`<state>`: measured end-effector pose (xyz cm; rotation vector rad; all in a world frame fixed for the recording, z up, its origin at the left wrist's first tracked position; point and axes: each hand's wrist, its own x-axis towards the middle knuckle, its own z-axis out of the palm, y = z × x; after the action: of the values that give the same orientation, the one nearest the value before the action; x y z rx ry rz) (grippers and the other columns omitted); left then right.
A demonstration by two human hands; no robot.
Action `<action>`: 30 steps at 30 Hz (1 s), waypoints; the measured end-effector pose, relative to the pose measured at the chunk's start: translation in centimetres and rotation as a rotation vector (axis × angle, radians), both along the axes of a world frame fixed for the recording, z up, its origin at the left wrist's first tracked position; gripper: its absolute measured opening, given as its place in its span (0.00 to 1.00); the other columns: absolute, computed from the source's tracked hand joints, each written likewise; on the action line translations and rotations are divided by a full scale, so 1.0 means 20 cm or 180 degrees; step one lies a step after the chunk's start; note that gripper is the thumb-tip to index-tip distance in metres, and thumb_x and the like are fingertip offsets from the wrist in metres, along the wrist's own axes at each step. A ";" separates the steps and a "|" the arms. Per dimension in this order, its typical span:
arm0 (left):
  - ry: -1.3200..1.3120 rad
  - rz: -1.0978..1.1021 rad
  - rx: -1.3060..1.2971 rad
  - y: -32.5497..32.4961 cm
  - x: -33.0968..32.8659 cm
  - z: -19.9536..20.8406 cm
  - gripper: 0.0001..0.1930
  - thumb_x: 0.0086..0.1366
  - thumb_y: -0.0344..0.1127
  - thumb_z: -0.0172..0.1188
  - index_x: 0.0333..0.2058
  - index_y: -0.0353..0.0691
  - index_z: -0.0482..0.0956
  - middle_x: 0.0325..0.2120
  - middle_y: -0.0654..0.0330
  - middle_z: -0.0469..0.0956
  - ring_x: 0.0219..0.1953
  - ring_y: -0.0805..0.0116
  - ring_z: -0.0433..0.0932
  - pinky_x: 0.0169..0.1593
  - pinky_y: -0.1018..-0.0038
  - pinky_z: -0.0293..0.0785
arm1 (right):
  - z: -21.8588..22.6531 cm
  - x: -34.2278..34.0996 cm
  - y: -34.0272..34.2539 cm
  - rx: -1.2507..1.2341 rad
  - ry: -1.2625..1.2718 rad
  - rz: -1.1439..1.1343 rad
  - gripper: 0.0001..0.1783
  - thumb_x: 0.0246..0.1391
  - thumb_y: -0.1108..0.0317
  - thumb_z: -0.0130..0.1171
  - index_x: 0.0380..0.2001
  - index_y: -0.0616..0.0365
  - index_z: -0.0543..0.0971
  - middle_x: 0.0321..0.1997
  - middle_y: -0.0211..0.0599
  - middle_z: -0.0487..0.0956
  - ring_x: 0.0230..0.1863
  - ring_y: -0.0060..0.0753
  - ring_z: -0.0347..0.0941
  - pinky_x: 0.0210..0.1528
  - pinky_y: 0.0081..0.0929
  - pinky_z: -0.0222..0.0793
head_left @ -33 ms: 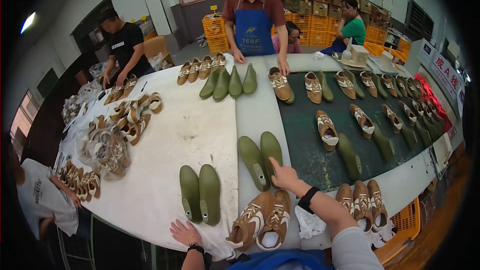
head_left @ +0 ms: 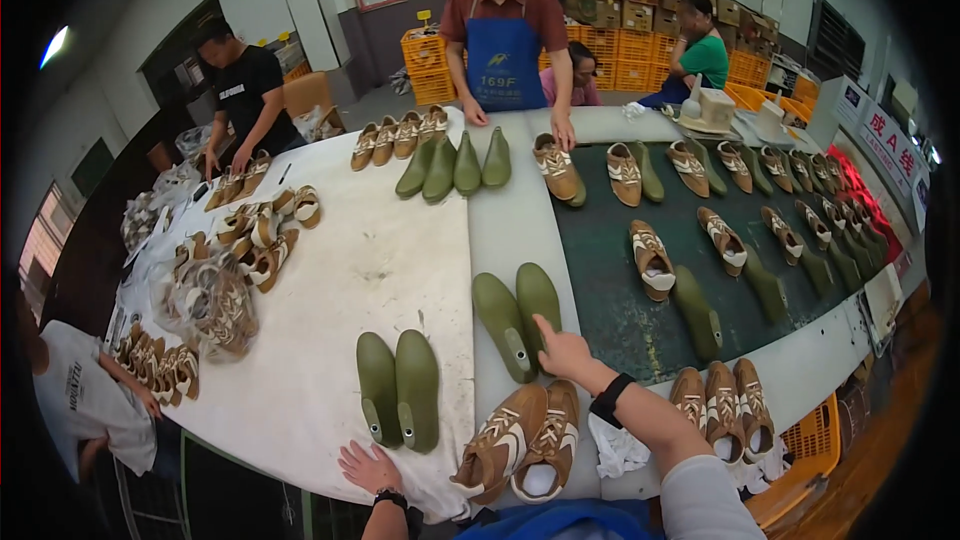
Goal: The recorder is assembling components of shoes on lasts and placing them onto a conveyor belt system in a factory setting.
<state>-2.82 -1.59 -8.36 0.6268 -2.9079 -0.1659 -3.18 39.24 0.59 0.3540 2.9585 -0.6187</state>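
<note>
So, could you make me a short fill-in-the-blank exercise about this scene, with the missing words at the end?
1. The right hand points with its ____ finger at a shoe form.
2. Just beyond the left hand, two more forms lie side by side, both coloured ____.
3. Just right of the right forearm, ____ shoes stand in a row.
4. The co-worker across the table wears a ____ apron.

Missing words: index; green; three; blue.

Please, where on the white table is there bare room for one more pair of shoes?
The widest bare patch is white tabletop, bordered by bagged shoes at left, four green lasts beyond and the near lasts this side. It is crowded around the right hand, where two lasts and two brown shoes lie close.
</note>
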 end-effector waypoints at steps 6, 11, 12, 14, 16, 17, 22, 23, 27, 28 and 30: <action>-0.0002 0.0030 -0.0100 -0.02 0.00 -0.03 0.25 0.61 0.47 0.44 0.55 0.44 0.59 0.58 0.54 0.54 0.60 0.50 0.50 0.59 0.55 0.48 | -0.01 0.00 0.00 -0.0019 -0.0021 -0.0027 0.44 0.45 0.58 0.54 0.62 0.47 0.43 0.28 0.52 0.76 0.31 0.52 0.73 0.33 0.42 0.69; 0.0101 0.0087 -0.0047 -0.07 0.01 -0.02 0.25 0.61 0.47 0.44 0.54 0.42 0.61 0.57 0.53 0.56 0.60 0.49 0.51 0.59 0.54 0.49 | 0.15 -0.04 -0.06 0.0045 -0.0889 0.0266 0.46 0.48 0.49 0.52 0.63 0.46 0.39 0.39 0.53 0.75 0.40 0.50 0.73 0.41 0.41 0.68; 0.0028 -0.0014 0.0069 -0.04 0.00 -0.01 0.26 0.60 0.48 0.45 0.55 0.41 0.60 0.58 0.51 0.54 0.61 0.48 0.49 0.60 0.53 0.46 | 0.15 -0.04 0.01 0.0105 -0.0825 0.0307 0.45 0.48 0.47 0.49 0.63 0.47 0.40 0.41 0.52 0.75 0.42 0.50 0.73 0.42 0.41 0.68; 0.0153 -0.0120 0.0085 -0.03 0.02 0.00 0.27 0.60 0.48 0.46 0.54 0.40 0.61 0.58 0.50 0.55 0.61 0.47 0.48 0.60 0.53 0.45 | 0.41 -0.07 0.04 0.0140 -0.0425 0.0117 0.42 0.49 0.53 0.47 0.63 0.47 0.41 0.33 0.53 0.77 0.35 0.53 0.74 0.38 0.44 0.67; 0.0211 -0.0144 0.0195 -0.01 0.00 0.00 0.27 0.60 0.48 0.46 0.54 0.40 0.61 0.58 0.49 0.54 0.61 0.47 0.48 0.60 0.53 0.44 | 0.60 -0.20 0.13 0.0123 0.0804 0.0009 0.40 0.50 0.57 0.46 0.63 0.46 0.40 0.25 0.54 0.76 0.28 0.59 0.72 0.34 0.50 0.66; 0.0240 -0.0126 0.0125 -0.03 0.01 -0.02 0.27 0.60 0.48 0.45 0.54 0.40 0.61 0.58 0.50 0.54 0.60 0.47 0.49 0.60 0.53 0.46 | 0.75 -0.27 0.15 -0.0378 0.1395 -0.0105 0.39 0.50 0.62 0.47 0.63 0.48 0.42 0.22 0.51 0.75 0.23 0.55 0.72 0.30 0.45 0.68; 0.0215 -0.0039 0.0138 -0.06 0.03 -0.03 0.27 0.60 0.49 0.44 0.55 0.41 0.61 0.58 0.52 0.54 0.60 0.48 0.50 0.60 0.54 0.47 | 1.42 -0.30 0.03 -0.2498 0.2920 0.0162 0.37 0.54 0.71 0.45 0.63 0.50 0.41 0.20 0.32 0.73 0.15 0.16 0.65 0.18 0.15 0.63; 0.0220 -0.0010 0.0074 -0.06 0.03 -0.04 0.27 0.60 0.49 0.44 0.55 0.41 0.61 0.58 0.52 0.54 0.60 0.49 0.50 0.60 0.55 0.46 | 1.46 -0.27 0.01 -0.2425 0.3015 0.0324 0.37 0.54 0.71 0.46 0.63 0.51 0.42 0.20 0.32 0.73 0.15 0.16 0.65 0.18 0.15 0.63; 0.0250 -0.0071 0.0213 -0.03 0.02 -0.01 0.26 0.60 0.47 0.46 0.54 0.40 0.61 0.58 0.51 0.54 0.61 0.48 0.48 0.61 0.54 0.44 | 1.14 -0.07 0.01 -0.1789 0.1826 0.0386 0.34 0.52 0.70 0.50 0.61 0.54 0.51 0.20 0.31 0.73 0.19 0.17 0.67 0.23 0.18 0.67; 0.0242 -0.0088 0.0217 -0.02 0.01 0.00 0.26 0.60 0.47 0.46 0.54 0.40 0.61 0.58 0.51 0.54 0.61 0.48 0.48 0.61 0.54 0.44 | 0.96 0.01 0.03 -0.1131 0.1573 0.0445 0.34 0.50 0.68 0.52 0.60 0.52 0.53 0.21 0.35 0.75 0.21 0.25 0.72 0.25 0.23 0.69; 0.0264 -0.0039 0.0174 -0.05 0.02 -0.01 0.26 0.60 0.47 0.46 0.54 0.40 0.61 0.58 0.51 0.54 0.61 0.48 0.48 0.60 0.54 0.44 | 0.69 0.24 -0.03 -0.0477 0.0490 0.0464 0.33 0.48 0.61 0.50 0.59 0.46 0.54 0.29 0.47 0.77 0.32 0.51 0.73 0.34 0.41 0.69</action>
<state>-2.36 -2.53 -8.47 0.5959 -2.8366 -0.2672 1.58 38.59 14.42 0.0797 3.0201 -0.8785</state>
